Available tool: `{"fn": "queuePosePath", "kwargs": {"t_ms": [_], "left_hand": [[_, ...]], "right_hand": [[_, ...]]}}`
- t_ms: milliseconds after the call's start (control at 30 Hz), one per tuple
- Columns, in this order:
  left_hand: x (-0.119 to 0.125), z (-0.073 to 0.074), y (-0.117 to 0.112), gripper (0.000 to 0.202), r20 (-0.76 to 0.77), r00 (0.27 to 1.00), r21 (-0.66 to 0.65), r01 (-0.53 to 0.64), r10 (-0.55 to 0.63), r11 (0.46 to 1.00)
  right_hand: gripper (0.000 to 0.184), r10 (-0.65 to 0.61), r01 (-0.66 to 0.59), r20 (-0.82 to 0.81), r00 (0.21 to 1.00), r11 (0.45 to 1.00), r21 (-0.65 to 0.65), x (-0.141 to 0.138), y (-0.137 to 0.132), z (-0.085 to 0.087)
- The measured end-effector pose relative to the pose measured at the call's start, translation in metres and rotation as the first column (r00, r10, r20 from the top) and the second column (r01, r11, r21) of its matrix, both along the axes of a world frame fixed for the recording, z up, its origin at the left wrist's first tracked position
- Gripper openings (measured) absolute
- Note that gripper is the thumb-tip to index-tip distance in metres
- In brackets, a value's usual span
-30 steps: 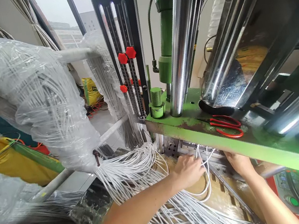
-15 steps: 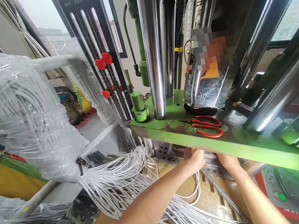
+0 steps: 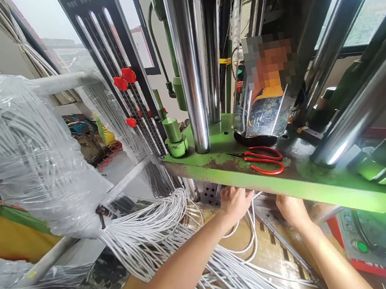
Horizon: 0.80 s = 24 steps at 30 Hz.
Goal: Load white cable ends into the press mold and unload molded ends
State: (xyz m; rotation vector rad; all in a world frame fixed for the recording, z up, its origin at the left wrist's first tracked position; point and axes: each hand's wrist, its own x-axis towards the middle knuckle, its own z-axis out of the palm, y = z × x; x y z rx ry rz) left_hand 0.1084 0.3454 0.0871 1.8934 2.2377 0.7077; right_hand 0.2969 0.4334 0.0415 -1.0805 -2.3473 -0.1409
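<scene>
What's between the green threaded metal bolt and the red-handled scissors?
A shiny round metal column, at its foot, then a scuffed stretch of green metal plate; head view shows it.

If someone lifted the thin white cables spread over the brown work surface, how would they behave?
The white cables would probably sag, since they bend in loose curves. They may tangle, as many strands cross. Lifted together, they could feel heavy, given their number.

Both hands (image 3: 234,202) and forearms (image 3: 179,266) are bare.
</scene>
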Motion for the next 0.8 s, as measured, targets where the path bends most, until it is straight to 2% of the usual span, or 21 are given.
{"fn": "queuePosePath", "kwargs": {"t_ms": [167,400,533,667,800], "left_hand": [[-0.011,-0.001,0.0,0.03,-0.005,1.0,0.002,-0.018,0.018,1.0],[0.006,0.001,-0.001,0.031,0.04,0.999,0.037,0.015,-0.017,0.999],[0.006,0.001,0.009,0.022,0.094,0.995,0.026,-0.038,0.035,0.999],[-0.001,-0.001,0.013,0.022,0.146,0.986,0.025,-0.084,0.08,0.996],[-0.006,-0.002,0.009,0.019,0.194,0.975,0.033,-0.115,0.107,0.993]], "right_hand": [[0.01,-0.029,0.028,0.049,0.998,0.999,0.017,-0.006,-0.018,-0.002],[0.011,-0.023,0.016,0.124,0.992,0.998,0.064,-0.019,-0.011,0.01],[0.011,0.004,-0.016,0.187,0.982,0.998,0.061,-0.028,-0.019,0.014],[0.021,0.018,-0.032,0.233,0.972,0.998,0.056,-0.036,-0.024,0.02],[0.008,-0.023,0.006,0.245,0.969,0.998,0.068,-0.038,-0.02,0.024]]}}
